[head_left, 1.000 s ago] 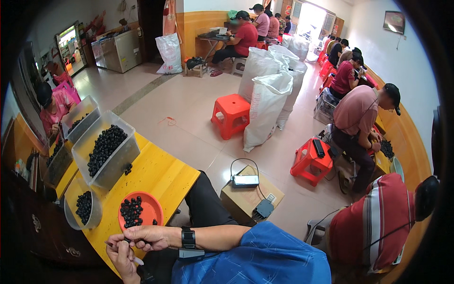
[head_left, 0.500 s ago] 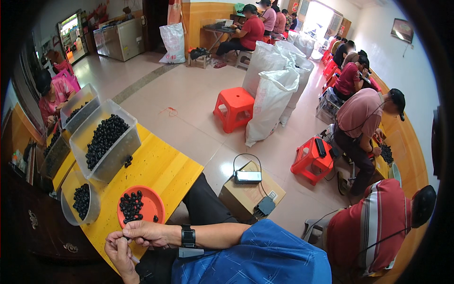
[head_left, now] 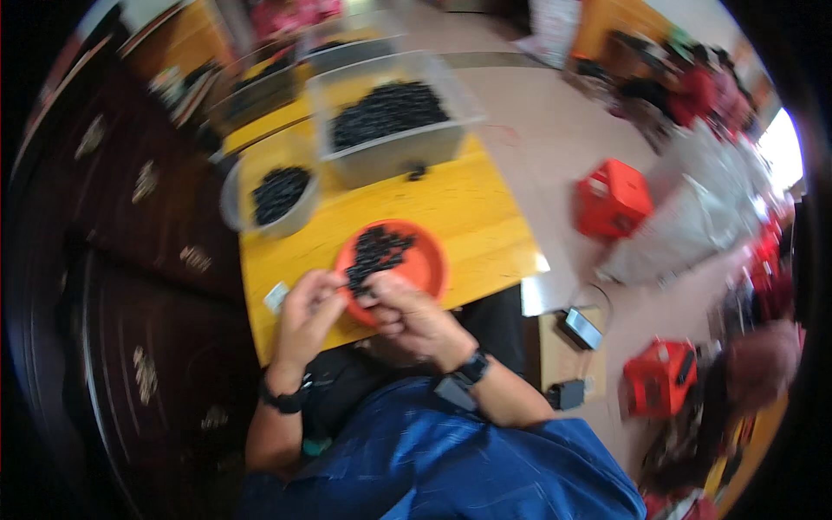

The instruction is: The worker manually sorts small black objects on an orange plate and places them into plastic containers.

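My left hand (head_left: 309, 314) is raised at the near left rim of an orange-red plate (head_left: 431, 269), fingers curled and thumb against the fingertips. My right hand (head_left: 409, 314) reaches over the plate's near edge, thumb and fingers pinched together. Motion blur hides what either hand holds; a dark spot shows at the right fingertips. Small round black beads (head_left: 381, 251) lie heaped on the left side of the plate. The plate rests on a yellow wooden table (head_left: 485, 199).
A large clear bin (head_left: 394, 160) and a round clear tub (head_left: 299, 212), both with black beads, stand on the table's far side. Dark drawers (head_left: 156, 303) flank the left. Red stools (head_left: 614, 198), white sacks (head_left: 693, 225) and a cardboard box (head_left: 555, 347) are at right.
The view has swung left and down, so the table now sits mid-picture. My hands have moved from the plate's near side to its rim, and apart from each other.
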`<action>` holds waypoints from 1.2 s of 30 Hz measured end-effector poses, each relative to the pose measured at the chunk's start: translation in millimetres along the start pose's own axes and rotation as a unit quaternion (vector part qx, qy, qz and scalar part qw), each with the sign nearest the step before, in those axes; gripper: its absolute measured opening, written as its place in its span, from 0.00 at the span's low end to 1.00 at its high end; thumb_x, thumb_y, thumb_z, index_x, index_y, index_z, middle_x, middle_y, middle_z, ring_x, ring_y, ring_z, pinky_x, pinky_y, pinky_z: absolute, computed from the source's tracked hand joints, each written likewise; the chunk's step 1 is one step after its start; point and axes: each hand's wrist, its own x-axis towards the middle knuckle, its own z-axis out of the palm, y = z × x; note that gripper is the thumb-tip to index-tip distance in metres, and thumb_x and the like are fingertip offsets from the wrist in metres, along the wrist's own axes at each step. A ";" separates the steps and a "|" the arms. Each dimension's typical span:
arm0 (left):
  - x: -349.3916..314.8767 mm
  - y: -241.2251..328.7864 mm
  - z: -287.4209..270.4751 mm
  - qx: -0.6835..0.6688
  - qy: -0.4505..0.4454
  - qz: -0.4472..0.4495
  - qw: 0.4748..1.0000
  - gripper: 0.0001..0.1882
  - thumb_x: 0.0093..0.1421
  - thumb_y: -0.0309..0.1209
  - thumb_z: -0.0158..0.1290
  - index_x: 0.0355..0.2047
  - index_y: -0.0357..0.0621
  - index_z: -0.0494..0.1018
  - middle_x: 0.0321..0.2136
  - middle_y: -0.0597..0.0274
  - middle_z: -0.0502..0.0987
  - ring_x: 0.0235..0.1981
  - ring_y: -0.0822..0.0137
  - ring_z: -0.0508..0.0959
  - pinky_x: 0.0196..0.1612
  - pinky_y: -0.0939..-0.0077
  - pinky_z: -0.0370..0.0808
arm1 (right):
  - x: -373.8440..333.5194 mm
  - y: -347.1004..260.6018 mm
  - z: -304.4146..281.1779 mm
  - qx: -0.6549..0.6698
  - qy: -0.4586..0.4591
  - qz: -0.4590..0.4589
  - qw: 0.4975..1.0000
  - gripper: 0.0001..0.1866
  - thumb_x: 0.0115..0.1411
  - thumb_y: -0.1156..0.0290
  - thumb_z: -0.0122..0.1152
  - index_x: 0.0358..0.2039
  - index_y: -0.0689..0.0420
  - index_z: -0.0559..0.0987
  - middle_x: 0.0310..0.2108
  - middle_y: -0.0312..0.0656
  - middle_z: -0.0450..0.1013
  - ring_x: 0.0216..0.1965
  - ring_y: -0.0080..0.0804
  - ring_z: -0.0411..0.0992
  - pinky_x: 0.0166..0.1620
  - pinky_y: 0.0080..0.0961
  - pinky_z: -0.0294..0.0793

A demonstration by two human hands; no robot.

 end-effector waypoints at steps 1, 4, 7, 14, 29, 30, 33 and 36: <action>-2.2 3.0 -4.2 0.019 -0.001 -0.008 1.000 0.09 0.63 0.27 0.51 0.42 0.38 0.73 0.29 0.71 0.75 0.29 0.79 0.72 0.35 0.79 0.71 | 2.2 1.2 1.3 0.036 0.014 0.016 0.999 0.08 0.67 0.59 0.57 0.39 0.49 0.73 0.31 0.28 0.71 0.21 0.10 0.57 0.22 0.08 0.54; -2.0 4.3 -8.7 0.147 -0.022 0.011 0.989 0.10 0.64 0.29 0.51 0.43 0.37 0.72 0.32 0.67 0.76 0.32 0.75 0.74 0.36 0.78 0.71 | 5.0 0.4 -2.1 0.045 -0.006 0.013 0.999 0.12 0.66 0.57 0.58 0.38 0.51 0.72 0.33 0.31 0.70 0.23 0.12 0.60 0.24 0.08 0.60; -2.2 11.7 -10.5 0.198 -0.037 -0.006 0.980 0.09 0.64 0.30 0.52 0.41 0.36 0.71 0.30 0.61 0.76 0.32 0.73 0.75 0.37 0.76 0.72 | 11.5 3.6 -4.3 0.048 -0.015 0.027 0.998 0.13 0.66 0.56 0.57 0.38 0.52 0.73 0.33 0.31 0.70 0.23 0.12 0.61 0.25 0.08 0.62; 1.0 19.1 -3.6 0.255 -0.043 0.030 0.965 0.10 0.61 0.31 0.57 0.36 0.38 0.72 0.24 0.58 0.76 0.24 0.68 0.76 0.30 0.75 0.72 | 17.1 6.7 -6.5 0.026 -0.026 0.011 0.999 0.12 0.67 0.57 0.57 0.39 0.53 0.73 0.33 0.30 0.71 0.24 0.12 0.62 0.26 0.08 0.64; 8.7 8.1 7.9 0.355 -0.024 0.111 0.928 0.18 0.57 0.44 0.62 0.29 0.42 0.72 0.20 0.56 0.76 0.20 0.58 0.79 0.23 0.67 0.71 | 16.6 9.3 -7.5 0.042 -0.005 0.031 0.999 0.10 0.67 0.59 0.57 0.36 0.51 0.72 0.25 0.27 0.68 0.21 0.11 0.62 0.22 0.09 0.62; 9.0 6.4 8.3 0.355 -0.019 0.116 0.927 0.20 0.57 0.47 0.61 0.27 0.44 0.70 0.19 0.57 0.76 0.21 0.55 0.79 0.23 0.64 0.72 | 16.6 9.7 -7.9 0.044 -0.010 0.027 0.999 0.10 0.67 0.60 0.57 0.36 0.51 0.72 0.25 0.27 0.68 0.21 0.11 0.62 0.22 0.09 0.62; 9.5 7.0 9.0 0.367 -0.016 0.130 0.921 0.21 0.58 0.49 0.60 0.26 0.44 0.70 0.19 0.57 0.76 0.21 0.55 0.79 0.23 0.64 0.72 | 16.5 10.3 -7.4 0.046 -0.009 0.024 0.999 0.09 0.67 0.60 0.57 0.36 0.51 0.72 0.24 0.27 0.68 0.21 0.11 0.61 0.23 0.09 0.62; 10.0 5.7 7.7 0.372 -0.020 0.129 0.919 0.21 0.58 0.49 0.60 0.26 0.44 0.70 0.19 0.57 0.76 0.21 0.55 0.79 0.23 0.65 0.72 | 17.1 9.4 -7.6 0.037 -0.005 0.021 0.999 0.09 0.67 0.60 0.58 0.35 0.51 0.72 0.24 0.27 0.68 0.21 0.11 0.62 0.23 0.08 0.62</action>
